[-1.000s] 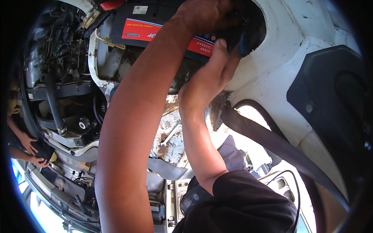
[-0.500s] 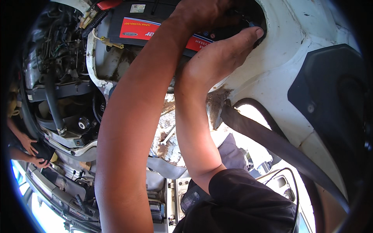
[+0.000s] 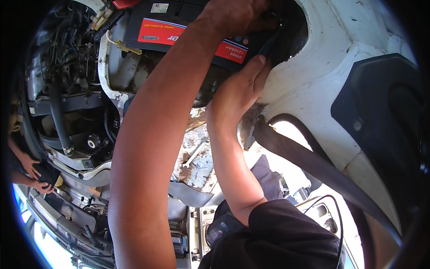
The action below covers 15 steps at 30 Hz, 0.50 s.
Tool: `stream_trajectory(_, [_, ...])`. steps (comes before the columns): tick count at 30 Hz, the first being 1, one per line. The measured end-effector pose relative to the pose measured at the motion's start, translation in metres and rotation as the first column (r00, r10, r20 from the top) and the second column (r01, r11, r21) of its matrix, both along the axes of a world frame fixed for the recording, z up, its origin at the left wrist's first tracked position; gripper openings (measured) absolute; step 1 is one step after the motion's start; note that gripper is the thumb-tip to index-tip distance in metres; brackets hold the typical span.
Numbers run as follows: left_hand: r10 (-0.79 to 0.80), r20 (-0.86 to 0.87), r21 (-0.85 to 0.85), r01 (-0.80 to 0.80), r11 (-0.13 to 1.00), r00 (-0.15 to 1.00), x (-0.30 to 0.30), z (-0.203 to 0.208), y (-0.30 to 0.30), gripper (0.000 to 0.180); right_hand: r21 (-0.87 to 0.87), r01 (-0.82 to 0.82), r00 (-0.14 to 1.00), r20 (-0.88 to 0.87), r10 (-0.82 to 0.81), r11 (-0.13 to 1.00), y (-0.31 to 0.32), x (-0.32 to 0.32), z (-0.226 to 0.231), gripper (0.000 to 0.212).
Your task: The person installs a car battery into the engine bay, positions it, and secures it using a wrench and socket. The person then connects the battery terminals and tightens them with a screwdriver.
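A car battery (image 3: 179, 15), black with a red label, sits in a white-painted body recess at the top. My left hand (image 3: 235, 18) reaches over its right end; the fingers curl into deep shadow and what they hold, if anything, is hidden. Below it my right hand (image 3: 239, 87) is closed, thumb along a dark bluish handle-like thing (image 3: 269, 45) that slants up toward my left fingers. The far end of that thing is lost in the dark, so its kind cannot be told.
An open-end wrench (image 3: 195, 154) lies on the worn surface beneath my arms. A dark strap (image 3: 313, 166) crosses at right beside a black panel (image 3: 380, 112). Engine parts (image 3: 67, 80) fill the left. Another person's hands (image 3: 38, 177) are at the far left.
My right hand has drawn down and left from the recess edge, uncovering more of the battery label and the dark handle-like thing. My left hand has stayed nearly in place.
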<state>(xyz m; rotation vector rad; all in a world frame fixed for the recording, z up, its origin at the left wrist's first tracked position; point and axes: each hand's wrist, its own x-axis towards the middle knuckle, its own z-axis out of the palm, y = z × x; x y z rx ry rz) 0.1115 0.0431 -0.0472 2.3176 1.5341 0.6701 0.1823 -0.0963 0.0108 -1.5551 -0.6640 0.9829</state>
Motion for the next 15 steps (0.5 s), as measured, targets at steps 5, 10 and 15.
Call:
stream_trajectory(5, [0.001, -0.037, -0.090, -0.005, 0.996, 0.999, -0.001, 0.017, 0.001, 0.051, 0.080, 0.075, 0.992, 0.095, -0.083, 0.994, 0.014, -0.016, 0.015, 0.055])
stream_trajectory(10, [-0.040, 0.021, -0.088, 0.041, 0.995, 0.999, 0.016, 0.009, 0.004, 0.048, 0.112, -0.003, 0.983, 0.184, -0.018, 0.994, 0.047, -0.006, 0.037, 0.056])
stream_trajectory(15, [-0.012, -0.024, -0.042, 0.011, 0.999, 1.000, -0.009, 0.011, -0.003, 0.046, 0.377, -0.188, 0.811, -0.462, 0.360, 0.907, 0.051, 0.028, 0.057, 0.053])
